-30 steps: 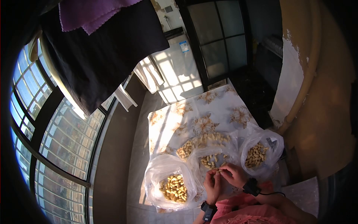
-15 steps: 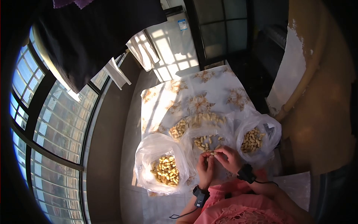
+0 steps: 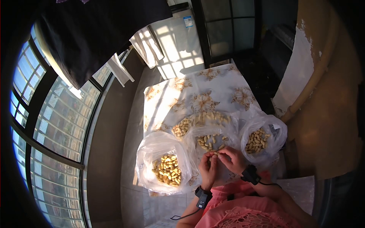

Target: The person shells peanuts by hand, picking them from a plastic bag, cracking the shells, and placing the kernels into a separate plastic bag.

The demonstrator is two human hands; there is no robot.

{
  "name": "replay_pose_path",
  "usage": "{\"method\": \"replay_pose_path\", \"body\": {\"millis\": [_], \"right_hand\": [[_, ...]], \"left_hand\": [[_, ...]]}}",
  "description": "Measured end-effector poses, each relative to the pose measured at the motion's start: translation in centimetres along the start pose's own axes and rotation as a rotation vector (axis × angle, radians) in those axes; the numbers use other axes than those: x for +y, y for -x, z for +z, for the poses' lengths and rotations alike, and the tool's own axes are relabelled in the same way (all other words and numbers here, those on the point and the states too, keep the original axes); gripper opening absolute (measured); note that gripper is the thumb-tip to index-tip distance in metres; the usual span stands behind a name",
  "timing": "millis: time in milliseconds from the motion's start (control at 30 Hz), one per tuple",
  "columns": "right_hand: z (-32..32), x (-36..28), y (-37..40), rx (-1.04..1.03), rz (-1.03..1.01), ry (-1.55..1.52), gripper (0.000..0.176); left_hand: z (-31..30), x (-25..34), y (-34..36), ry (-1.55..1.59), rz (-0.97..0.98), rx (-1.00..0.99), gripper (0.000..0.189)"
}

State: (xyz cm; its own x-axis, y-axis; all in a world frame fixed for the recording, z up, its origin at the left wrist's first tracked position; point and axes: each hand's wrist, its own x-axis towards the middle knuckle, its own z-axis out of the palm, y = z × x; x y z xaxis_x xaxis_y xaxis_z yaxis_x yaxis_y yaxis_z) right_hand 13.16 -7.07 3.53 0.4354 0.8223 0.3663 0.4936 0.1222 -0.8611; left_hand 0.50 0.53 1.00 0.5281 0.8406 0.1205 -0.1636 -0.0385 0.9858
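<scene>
My left hand [image 3: 208, 169] and my right hand [image 3: 232, 159] meet at the near side of the middle plastic bag [image 3: 192, 142]. Both are closed, fingertips pinched together around a single peanut [image 3: 216, 153] in its shell, partly covered by the fingers. Just beyond the fingertips, loose unshelled peanuts [image 3: 206, 142] lie in the middle bag. To the left stands an open clear bag [image 3: 144, 152] holding sunlit peanuts [image 3: 167, 170]. On the right, another open bag [image 3: 279, 133] holds more peanuts [image 3: 257, 141]. Each wrist wears a black strap device.
A white cloth with brown flowers covers the table [image 3: 228, 78]. Further peanuts [image 3: 182, 127] lie under clear plastic behind the middle bag. Windows [image 3: 61, 125] run along the left, dark clothing [image 3: 95, 34] hangs overhead, and a white appliance [image 3: 178, 41] stands beyond the table.
Both hands stay together at the same spot with the peanut between the fingertips, only slightly shifted. The whole view has tilted a little; the bags remain in place.
</scene>
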Motion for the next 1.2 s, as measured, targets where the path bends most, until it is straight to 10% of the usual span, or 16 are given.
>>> {"method": "replay_pose_path", "body": {"millis": [1200], "right_hand": [[-1.3,-3.4,0.0,0.184,-0.191,0.031,0.021]], "left_hand": [[-0.3,0.3,-0.1,0.075,-0.004,-0.004,0.009]]}}
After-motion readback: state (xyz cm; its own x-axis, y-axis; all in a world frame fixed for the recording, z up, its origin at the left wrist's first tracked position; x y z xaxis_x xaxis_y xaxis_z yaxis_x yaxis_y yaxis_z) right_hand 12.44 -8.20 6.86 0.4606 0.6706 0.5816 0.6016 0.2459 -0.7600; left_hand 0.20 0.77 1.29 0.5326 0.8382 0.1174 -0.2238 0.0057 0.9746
